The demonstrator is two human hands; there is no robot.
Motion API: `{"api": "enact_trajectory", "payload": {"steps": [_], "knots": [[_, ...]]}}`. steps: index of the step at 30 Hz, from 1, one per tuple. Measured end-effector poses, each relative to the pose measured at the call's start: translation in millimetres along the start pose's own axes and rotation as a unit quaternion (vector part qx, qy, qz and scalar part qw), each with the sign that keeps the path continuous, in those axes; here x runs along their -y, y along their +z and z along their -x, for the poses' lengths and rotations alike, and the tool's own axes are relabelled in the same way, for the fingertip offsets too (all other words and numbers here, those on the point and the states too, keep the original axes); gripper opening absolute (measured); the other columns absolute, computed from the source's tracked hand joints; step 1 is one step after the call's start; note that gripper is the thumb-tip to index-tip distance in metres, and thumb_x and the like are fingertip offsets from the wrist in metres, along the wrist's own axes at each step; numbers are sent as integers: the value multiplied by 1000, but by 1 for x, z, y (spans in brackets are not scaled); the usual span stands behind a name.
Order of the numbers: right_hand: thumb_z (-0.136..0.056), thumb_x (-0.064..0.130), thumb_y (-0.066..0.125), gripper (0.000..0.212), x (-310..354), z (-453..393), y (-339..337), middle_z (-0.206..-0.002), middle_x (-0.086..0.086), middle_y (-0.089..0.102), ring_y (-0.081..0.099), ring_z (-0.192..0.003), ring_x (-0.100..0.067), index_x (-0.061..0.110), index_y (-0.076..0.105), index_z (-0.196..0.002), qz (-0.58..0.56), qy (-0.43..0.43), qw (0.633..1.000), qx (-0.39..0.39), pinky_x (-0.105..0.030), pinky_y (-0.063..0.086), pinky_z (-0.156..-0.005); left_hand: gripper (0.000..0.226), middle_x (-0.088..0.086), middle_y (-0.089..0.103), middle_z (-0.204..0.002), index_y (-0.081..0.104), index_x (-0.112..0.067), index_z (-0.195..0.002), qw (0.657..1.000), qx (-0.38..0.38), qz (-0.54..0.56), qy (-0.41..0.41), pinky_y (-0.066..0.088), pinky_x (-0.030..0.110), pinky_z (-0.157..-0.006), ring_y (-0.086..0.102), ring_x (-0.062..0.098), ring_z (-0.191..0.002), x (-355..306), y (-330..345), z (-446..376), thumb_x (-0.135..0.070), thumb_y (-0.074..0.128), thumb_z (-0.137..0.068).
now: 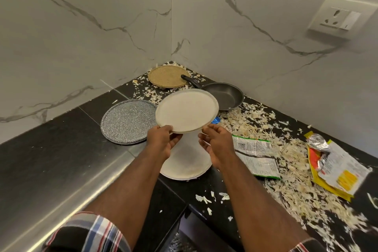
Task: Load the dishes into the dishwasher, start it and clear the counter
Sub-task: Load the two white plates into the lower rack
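Left hand [163, 141] pinches the near rim of a cream plate [187, 111], thumb on top and fingers curled beneath, while my right hand [216, 145] hangs just beside the same rim with fingers loosely spread, and I cannot tell whether it touches. I see the plate lifted above the black counter [61, 149], tilted so its face turns toward me and its far edge rises toward the corner of the marble walls. Being round, it has no long axis. I judge it stiff, fairly light and breakable, with a smooth rim that could slip from a one-sided pinch, so taking opposite edges with both hands seems safer. Directly under it lies a second cream plate [186, 161] flat on the counter. To the left rests a speckled grey plate [127, 121]; farther back sits a woven mat [167, 76], and to its right a dark frying pan [224, 96] with its handle pointing left and away. Pale shavings [263, 129] and torn wrappers [255, 153] litter the right side.
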State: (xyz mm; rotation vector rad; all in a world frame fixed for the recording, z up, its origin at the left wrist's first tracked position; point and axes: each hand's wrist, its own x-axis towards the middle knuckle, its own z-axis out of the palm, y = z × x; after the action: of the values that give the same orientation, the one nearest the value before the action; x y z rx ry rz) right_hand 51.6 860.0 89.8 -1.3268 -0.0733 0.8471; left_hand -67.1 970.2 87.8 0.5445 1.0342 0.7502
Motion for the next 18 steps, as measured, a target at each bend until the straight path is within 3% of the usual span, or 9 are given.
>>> {"api": "enact_trajectory", "payload": {"steps": [2, 4, 7, 9, 13, 18], "knots": [[-94, 21, 69, 12, -9, 0, -10, -92, -7, 71, 69, -77, -21, 12, 68, -103, 170, -48, 983, -48, -37, 61, -71, 33, 21, 62, -124, 55, -9, -121, 1000, -14, -7, 3, 58, 35, -56, 65, 36, -106, -4, -16, 3, 9, 51, -94], [-89, 30, 73, 18, -15, 3, -22, -91, -5, 71, 70, -80, -22, 16, 66, -98, 343, -89, 929, -105, -44, 61, -77, 36, 20, 62, -125, 56, -11, -121, 999, -29, -15, 7, 59, 35, -55, 65, 36, -108, -7, -32, 5, 11, 51, -92], [-85, 33, 74, 35, -23, 19, -34, -100, -9, 68, 64, -91, -26, 9, 62, -106, 517, -58, 848, -103, -33, 47, -72, 43, 16, 61, -127, 57, -13, -126, 998, -44, -39, 10, 59, 38, -59, 63, 35, -111, -7, -56, 11, 12, 50, -93], [-85, 37, 74, 47, -29, 28, -35, -110, -12, 66, 63, -102, -29, 6, 59, -116, 574, -41, 813, -90, -31, 40, -71, 44, 15, 60, -128, 54, -14, -130, 998, -50, -48, 7, 58, 40, -62, 63, 34, -111, -4, -68, 14, 12, 48, -94], [-86, 26, 74, 44, -36, 36, -28, -120, -13, 64, 62, -110, -31, 7, 55, -121, 586, -30, 805, -95, -31, 43, -74, 32, 15, 63, -125, 55, -12, -119, 997, -59, -55, -8, 56, 41, -62, 64, 31, -107, 4, -87, 25, 10, 49, -96], [-78, 28, 79, 49, -34, 40, -27, -108, -14, 68, 70, -92, -35, 6, 56, -115, 463, 0, 870, -169, -41, 59, -78, 41, 14, 62, -125, 53, -9, -133, 997, -41, -56, -21, 55, 40, -61, 63, 32, -110, 9, -99, 37, 9, 51, -97]]}}
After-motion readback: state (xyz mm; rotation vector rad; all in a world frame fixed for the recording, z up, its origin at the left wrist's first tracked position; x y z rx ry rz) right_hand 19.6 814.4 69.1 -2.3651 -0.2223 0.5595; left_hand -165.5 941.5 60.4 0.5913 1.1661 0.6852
